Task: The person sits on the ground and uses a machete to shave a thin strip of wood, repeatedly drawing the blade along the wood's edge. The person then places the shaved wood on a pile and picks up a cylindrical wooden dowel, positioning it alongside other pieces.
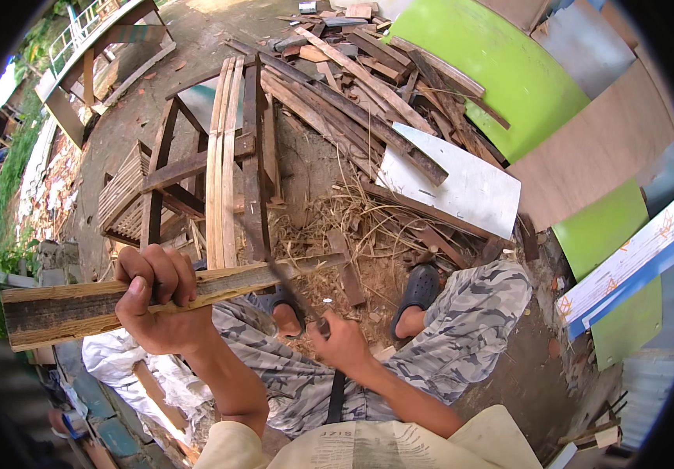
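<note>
My left hand point(157, 301) is wrapped round a rough wooden plank point(63, 313) with dark, weathered faces and yellowish edges. The plank lies roughly level above my left knee, its narrower end pointing right. In my right hand point(342, 341), closed between my knees, is the dark handle of a machete point(294, 293). Its long blade is blurred and slants up and left, crossing in front of the plank's right part. Whether the blade touches the wood I cannot tell.
Beyond the plank stands a dark wooden frame point(252, 172) with long pale strips point(224, 156) leaning on it. Scrap timber point(368, 86) is piled farther off, beside a white board point(454, 180) and green sheets point(501, 70). Shavings point(329, 219) litter the ground near my clogs point(417, 293).
</note>
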A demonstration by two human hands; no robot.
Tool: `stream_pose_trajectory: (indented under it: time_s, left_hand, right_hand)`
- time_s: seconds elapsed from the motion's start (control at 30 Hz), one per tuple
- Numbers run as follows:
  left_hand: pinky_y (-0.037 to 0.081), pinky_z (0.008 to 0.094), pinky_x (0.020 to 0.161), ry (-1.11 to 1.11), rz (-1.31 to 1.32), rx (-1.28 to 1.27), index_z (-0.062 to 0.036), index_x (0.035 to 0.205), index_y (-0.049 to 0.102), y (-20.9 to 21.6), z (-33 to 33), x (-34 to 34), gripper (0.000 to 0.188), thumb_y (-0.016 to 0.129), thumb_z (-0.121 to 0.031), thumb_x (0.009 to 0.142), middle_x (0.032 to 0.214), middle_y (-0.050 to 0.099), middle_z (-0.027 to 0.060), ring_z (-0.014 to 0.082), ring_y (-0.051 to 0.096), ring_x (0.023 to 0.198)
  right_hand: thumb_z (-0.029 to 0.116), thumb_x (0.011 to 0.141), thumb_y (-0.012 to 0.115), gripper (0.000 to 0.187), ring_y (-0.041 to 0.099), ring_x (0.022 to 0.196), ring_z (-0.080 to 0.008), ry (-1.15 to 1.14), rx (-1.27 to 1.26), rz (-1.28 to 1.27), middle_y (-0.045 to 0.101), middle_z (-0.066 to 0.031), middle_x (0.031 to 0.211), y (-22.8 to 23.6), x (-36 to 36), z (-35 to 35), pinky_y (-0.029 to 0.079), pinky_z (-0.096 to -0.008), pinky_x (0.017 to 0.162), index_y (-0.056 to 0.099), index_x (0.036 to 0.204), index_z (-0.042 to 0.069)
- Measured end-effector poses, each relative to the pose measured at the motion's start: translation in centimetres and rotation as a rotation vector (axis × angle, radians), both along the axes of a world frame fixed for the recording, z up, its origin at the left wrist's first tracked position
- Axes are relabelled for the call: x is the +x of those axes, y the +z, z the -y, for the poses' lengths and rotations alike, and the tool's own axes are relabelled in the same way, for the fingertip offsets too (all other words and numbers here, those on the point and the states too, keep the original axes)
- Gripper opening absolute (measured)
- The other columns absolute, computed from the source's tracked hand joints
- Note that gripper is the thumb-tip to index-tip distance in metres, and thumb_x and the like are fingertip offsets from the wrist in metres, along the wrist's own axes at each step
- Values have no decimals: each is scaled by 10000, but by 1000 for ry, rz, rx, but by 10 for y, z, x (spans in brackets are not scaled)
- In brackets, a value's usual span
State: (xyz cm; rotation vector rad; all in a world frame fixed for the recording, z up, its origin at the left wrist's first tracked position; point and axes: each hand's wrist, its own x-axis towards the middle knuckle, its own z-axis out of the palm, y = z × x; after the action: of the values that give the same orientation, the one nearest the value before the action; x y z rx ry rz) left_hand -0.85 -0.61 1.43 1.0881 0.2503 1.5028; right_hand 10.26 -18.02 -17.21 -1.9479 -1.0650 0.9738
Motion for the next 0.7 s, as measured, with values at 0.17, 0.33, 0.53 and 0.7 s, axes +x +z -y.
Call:
stream_pose_trajectory:
  time_s: [0.17, 0.33, 0.53, 0.7]
  left_hand:
    - [245, 246, 383, -28, -16, 32, -99, 688, 328, 2, 3, -1, 267, 530, -192, 836, 557, 316, 17, 109, 273, 425]
    - [259, 245, 392, -29, -44, 18, -104, 686, 334, 3, 7, 4, 265, 534, -194, 834, 556, 328, 17, 113, 280, 424]
    - [245, 245, 383, 53, -36, -19, -109, 686, 332, -1, 1, -5, 264, 537, -199, 826, 553, 321, 16, 115, 286, 417]
    - [248, 243, 385, -7, -27, 5, -106, 693, 332, -1, 4, -4, 265, 539, -204, 825, 557, 318, 19, 117, 282, 419]
  right_hand:
    - [271, 881, 630, 306, 657, 705, -472, 21, -146, -14, 653, -277, 729, -14, 18, 19, 527, -527, 653, 642, 948, -28]
    - [269, 871, 659, 294, 655, 655, -450, 3, 183, -79, 640, -243, 657, 53, -12, 4, 523, -508, 606, 631, 872, -24]
    - [223, 861, 667, 247, 663, 650, -419, 21, 22, -46, 642, -219, 652, 45, -8, 3, 512, -466, 594, 619, 856, -19]
    - [238, 860, 678, 252, 660, 658, -442, 19, 86, -38, 628, -246, 624, 49, -13, 1, 533, -519, 623, 627, 872, -9]
